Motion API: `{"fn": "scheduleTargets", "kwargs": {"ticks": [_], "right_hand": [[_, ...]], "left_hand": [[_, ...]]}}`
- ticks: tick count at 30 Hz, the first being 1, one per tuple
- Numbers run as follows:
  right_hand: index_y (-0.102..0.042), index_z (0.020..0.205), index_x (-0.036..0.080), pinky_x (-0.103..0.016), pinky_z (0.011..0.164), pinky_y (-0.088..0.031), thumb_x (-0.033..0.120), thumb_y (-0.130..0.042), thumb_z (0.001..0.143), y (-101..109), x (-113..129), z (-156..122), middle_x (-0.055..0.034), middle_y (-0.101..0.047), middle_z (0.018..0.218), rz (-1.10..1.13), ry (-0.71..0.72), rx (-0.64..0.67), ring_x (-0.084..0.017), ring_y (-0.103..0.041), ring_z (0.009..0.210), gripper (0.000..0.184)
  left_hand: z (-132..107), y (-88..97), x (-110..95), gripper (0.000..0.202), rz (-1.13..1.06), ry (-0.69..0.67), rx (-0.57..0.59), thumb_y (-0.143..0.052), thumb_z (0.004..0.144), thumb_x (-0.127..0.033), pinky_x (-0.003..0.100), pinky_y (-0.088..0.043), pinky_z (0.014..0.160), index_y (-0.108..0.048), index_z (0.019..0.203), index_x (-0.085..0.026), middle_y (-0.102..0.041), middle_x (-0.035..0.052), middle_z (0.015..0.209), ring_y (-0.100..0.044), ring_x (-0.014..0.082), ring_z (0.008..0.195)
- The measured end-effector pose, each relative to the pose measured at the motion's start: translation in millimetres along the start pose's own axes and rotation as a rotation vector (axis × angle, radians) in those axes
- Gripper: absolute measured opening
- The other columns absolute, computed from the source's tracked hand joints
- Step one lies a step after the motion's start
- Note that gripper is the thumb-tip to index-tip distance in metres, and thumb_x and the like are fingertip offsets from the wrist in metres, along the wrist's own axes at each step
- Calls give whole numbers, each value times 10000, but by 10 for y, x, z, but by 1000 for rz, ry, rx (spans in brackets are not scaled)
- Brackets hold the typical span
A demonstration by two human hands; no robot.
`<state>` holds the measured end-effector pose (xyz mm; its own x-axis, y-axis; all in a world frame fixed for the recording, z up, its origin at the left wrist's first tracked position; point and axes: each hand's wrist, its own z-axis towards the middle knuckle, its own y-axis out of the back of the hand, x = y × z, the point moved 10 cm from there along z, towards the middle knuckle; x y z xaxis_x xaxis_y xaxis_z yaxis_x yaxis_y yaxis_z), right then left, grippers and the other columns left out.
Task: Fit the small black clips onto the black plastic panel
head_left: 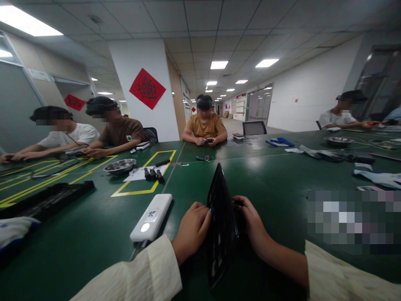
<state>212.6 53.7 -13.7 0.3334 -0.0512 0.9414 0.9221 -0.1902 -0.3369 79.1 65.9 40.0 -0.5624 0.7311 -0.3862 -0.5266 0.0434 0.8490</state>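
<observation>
A thin black panel with slots or recesses in its face (221,234) stands on edge before me, turned nearly edge-on to the camera. My left hand (193,228) is at its left face, fingers curled and thumb pressed forward; a small blue bit shows at the thumb tip, too small to name. On the other side, my right hand (250,219) closes around the panel's edge, its fingertips partly hidden behind it. Something dark shows by those fingers, and I cannot tell whether it is part of the panel. Left of my left hand lies a white power bank (153,217) marked 26, with a cable.
A long black tray (50,200) and a white-blue glove (15,234) lie at left. Beyond are a metal bowl (120,166), black cylindrical parts (153,174) on paper, and pliers (203,158). Gloves (322,152) lie at right. Several people sit around the green table (188,179).
</observation>
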Motion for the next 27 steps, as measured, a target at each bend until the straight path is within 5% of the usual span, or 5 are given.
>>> {"fn": "scheduleTargets", "kwargs": {"ticks": [5, 8, 17, 23, 27], "right_hand": [[-472, 956, 234, -263, 549, -397, 337, -506, 706, -27, -16, 1, 28, -544, 711, 18, -14, 26, -148, -520, 616, 273], [-473, 946, 234, -257, 555, -399, 328, -509, 701, -30, 0, -2, 32, -544, 709, 16, 1, 29, -143, -517, 621, 265], [-475, 960, 227, -259, 539, -379, 322, -504, 687, -4, 8, -17, 31, -537, 709, -14, -21, 0, -132, -496, 581, 290], [-468, 954, 226, -264, 551, -384, 320, -498, 706, -32, 14, -19, 24, -531, 725, -2, -9, 15, -142, -503, 618, 267], [-460, 1007, 230, -272, 577, -394, 346, -513, 698, 15, 27, -21, 4, -557, 822, -17, 3, -23, -157, -527, 679, 334]], "left_hand": [[-10, 14, 98, 414, -16, 100, -32, -263, 935, -371, 316, -416, 705, -542, 694, -183, -569, 51, 740, -516, 195, 787], [-16, 78, 56, 292, 8, 66, -94, -300, 926, -343, 316, -421, 705, -523, 817, -189, -569, 50, 807, -513, 193, 793], [-22, 81, -69, 225, 61, -57, -70, -300, 902, -269, 351, -410, 738, -478, 790, -187, -553, 65, 819, -479, 212, 817], [-6, 19, -31, 331, 38, -14, -18, -247, 938, -294, 338, -406, 743, -489, 737, -191, -564, 46, 770, -480, 199, 796], [-37, 65, 8, 286, 43, 17, -96, -253, 936, -310, 333, -418, 735, -488, 829, -188, -545, 45, 811, -483, 189, 777]]}}
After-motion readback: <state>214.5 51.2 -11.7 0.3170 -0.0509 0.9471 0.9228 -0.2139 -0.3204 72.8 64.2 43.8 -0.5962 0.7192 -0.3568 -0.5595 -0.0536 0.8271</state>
